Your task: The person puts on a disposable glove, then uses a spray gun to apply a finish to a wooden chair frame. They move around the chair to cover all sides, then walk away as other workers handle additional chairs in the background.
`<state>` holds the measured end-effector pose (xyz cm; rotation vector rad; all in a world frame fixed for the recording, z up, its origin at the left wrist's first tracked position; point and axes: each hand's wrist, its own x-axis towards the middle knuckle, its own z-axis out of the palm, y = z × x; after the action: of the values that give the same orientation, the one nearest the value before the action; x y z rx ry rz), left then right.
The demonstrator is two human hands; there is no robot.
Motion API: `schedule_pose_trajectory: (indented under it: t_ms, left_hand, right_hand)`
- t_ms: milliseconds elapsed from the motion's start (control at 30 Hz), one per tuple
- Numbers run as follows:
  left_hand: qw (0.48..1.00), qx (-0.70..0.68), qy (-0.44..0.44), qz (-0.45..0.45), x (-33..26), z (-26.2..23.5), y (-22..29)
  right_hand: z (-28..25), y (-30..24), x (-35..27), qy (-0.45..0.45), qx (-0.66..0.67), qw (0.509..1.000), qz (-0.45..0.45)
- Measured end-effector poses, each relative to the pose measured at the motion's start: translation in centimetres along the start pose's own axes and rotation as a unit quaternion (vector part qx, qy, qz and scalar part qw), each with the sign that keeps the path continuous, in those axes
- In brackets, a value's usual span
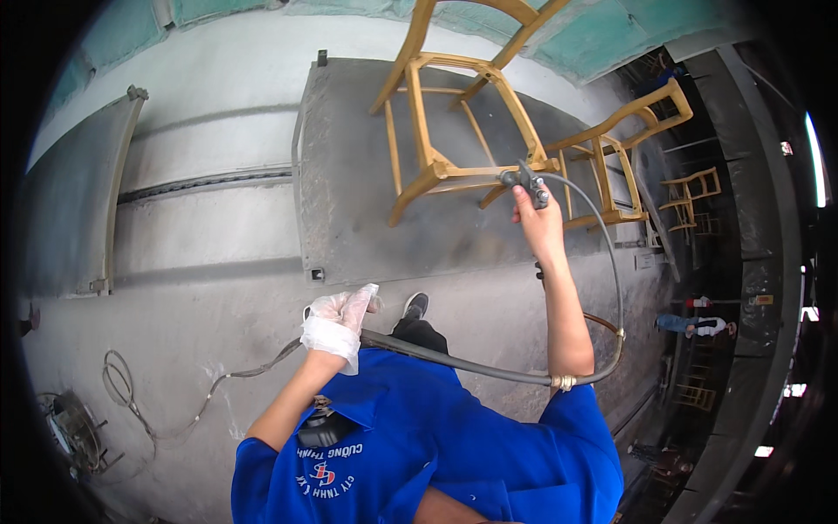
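Right hand (541, 224) has a spray gun (530, 184) gripped near the right corner of a wooden chair frame (421, 113). Gloved left hand (335, 321) is by the hose (454, 361), can't tell if it's gripping.

Right grip (541, 234): is clasping a grey spray gun (528, 183) beside the near right corner of a wooden chair frame (422, 113).
Left grip (338, 320): is wearing a translucent plastic glove (332, 339) and hovering near the air hose (471, 368), contact being unclear.
Air hose: is looping outside the right forearm (567, 306) and crossing the blue shirt (419, 415).
Wooden chair frame: is standing on a dark grey platform (345, 140).
Second chair (608, 122): is standing to its right.
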<state>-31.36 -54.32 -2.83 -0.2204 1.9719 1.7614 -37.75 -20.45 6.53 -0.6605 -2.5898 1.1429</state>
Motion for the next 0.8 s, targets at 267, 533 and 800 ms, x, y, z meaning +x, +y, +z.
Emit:
schedule_pose_trajectory:
  t_ms: [267,533,800]
  left_hand:
    - [0.999,-0.02,-0.006,0.046,4.2,12.2,0.3]
    - [0.991,-0.059,0.116,0.022,4.8,24.4,4.2]
    - [0.928,-0.08,0.364,-0.009,4.0,25.4,4.6]
  right_hand:
    - [-13.1,11.3,9.4,0.094,-0.143,0.985,0.003]
    - [-14.2,13.4,20.2,-0.045,-0.115,0.978,-0.17]
    - [0.5,9.6,36.4,-0.173,-0.394,0.843,-0.322]
